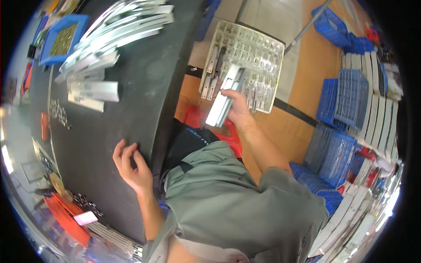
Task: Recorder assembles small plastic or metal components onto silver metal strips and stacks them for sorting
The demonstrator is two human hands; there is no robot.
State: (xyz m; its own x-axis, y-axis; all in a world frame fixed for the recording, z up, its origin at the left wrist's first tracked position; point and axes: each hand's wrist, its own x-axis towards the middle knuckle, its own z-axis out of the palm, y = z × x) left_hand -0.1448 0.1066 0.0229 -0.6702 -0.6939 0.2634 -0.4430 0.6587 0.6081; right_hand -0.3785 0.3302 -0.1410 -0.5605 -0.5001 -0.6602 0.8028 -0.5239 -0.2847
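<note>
My right hand point(238, 108) is closed around a long, shiny metal channel piece point(218, 109). It holds the piece tilted above the near edge of a pale compartment tray point(268, 41). Similar narrow metal parts point(210, 72) lie in the tray's nearer compartments, partly covered by the held piece. Over the edge of the dark worktable point(136, 101), my left hand point(133, 168) is raised with its fingers loosely bent and apart, nothing in them. Farther along the table lies a fanned pile of bright metal strips point(118, 35).
A blue bin point(81, 26) of small brass-coloured parts stands at the table's far left. Small loose pieces point(59, 114) lie along the left side. A red stool point(193, 116) is beside my legs. Blue crates point(351, 94) are stacked on the right.
</note>
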